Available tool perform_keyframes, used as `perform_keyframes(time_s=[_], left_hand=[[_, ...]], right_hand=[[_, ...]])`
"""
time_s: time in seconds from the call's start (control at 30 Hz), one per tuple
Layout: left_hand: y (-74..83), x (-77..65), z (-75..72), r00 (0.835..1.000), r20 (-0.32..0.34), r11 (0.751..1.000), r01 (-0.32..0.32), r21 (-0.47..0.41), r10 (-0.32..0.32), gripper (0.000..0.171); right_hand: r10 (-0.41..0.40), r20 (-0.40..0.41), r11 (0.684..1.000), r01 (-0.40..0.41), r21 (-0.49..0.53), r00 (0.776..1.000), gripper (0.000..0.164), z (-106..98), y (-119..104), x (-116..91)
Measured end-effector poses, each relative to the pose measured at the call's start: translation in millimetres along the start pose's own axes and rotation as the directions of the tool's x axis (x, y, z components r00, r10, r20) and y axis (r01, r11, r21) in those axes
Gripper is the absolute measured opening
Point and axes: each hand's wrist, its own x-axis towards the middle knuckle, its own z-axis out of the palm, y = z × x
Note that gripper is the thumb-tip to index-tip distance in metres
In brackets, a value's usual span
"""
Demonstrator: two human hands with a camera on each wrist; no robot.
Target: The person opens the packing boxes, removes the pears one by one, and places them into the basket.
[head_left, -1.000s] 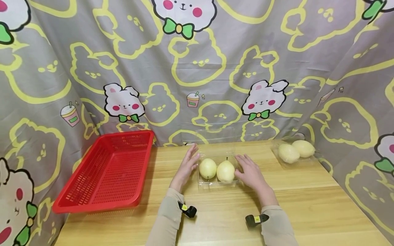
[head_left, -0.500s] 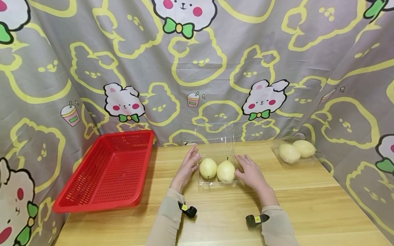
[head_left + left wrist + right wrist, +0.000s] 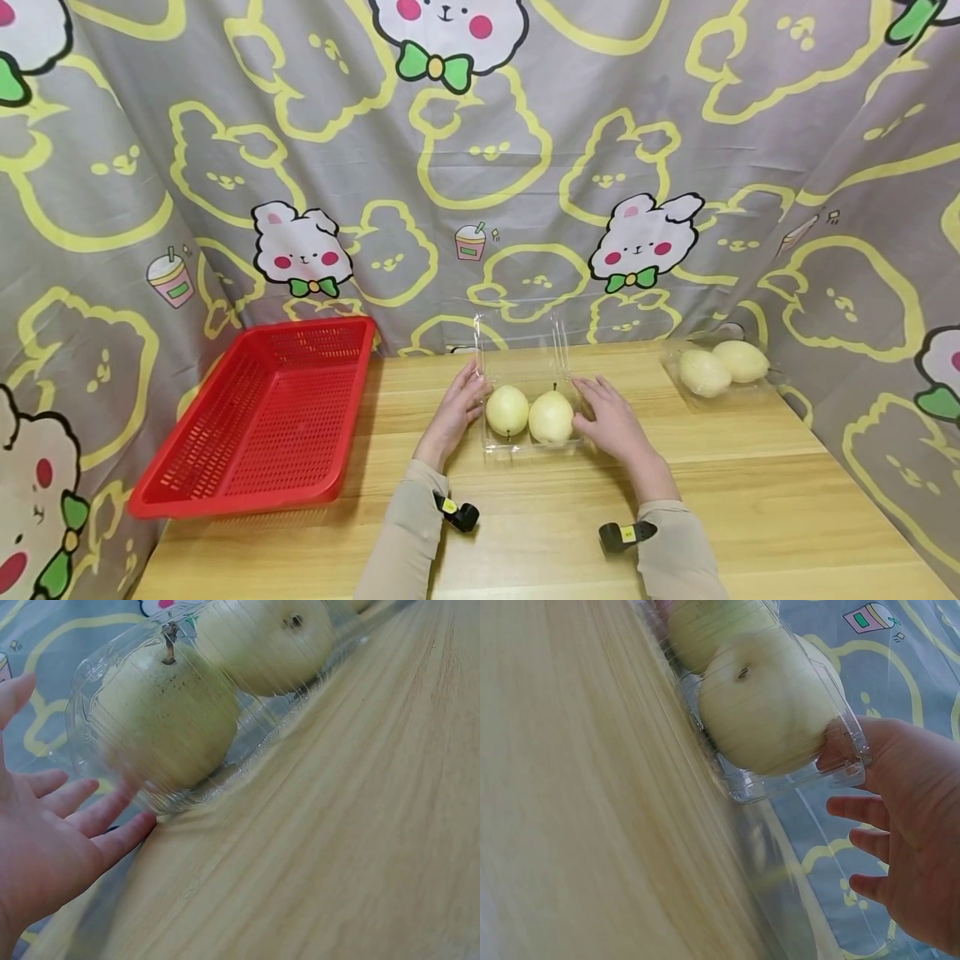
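Two pale yellow pears, a left one (image 3: 507, 411) and a right one (image 3: 551, 417), sit side by side in a clear plastic clamshell box (image 3: 517, 449) on the table. Its transparent lid (image 3: 561, 343) stands raised at the back. My left hand (image 3: 453, 412) lies along the box's left side with extended fingers; the left wrist view shows fingertips (image 3: 141, 823) right at the lower corner. On the other side is my right hand (image 3: 617, 421). Its thumb (image 3: 840, 746) reaches over the rim beside the pear, while the other fingers spread outside the wall.
A red perforated plastic basket (image 3: 258, 433) stands on the left of the wooden table (image 3: 525, 533). At the back right, another clear box (image 3: 731, 392) holds two yellow pears. A patterned curtain (image 3: 517, 167) hangs behind the table's far edge.
The raised lid has shifted slightly, its side edges now showing more distinctly. My left fingertips have dropped a little; my right hand has stayed in place.
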Motion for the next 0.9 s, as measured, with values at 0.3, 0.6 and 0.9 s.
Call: perform_keyframes(time_s=[0.3,0.6,0.9], left_hand=[[-2.5,-0.2,-1.5,1.000,0.004,1.000,0.007,0.008,-0.007,0.073],[-3.3,-0.6,-2.3,1.000,0.014,1.000,0.020,-0.018,-0.020,0.074],[-1.7,-4.4,0.4,0.999,0.030,1.000,0.027,-0.011,-0.027,0.073]], right_hand=[[0.002,-0.003,1.000,-0.002,0.004,1.000,0.063,-3.0,-2.2,-0.8],[-0.003,-0.004,1.000,0.003,0.005,1.000,0.064,-4.0,-2.6,-1.3],[-0.011,-0.006,1.000,0.011,0.026,1.000,0.065,-7.8,0.2,-3.9]])
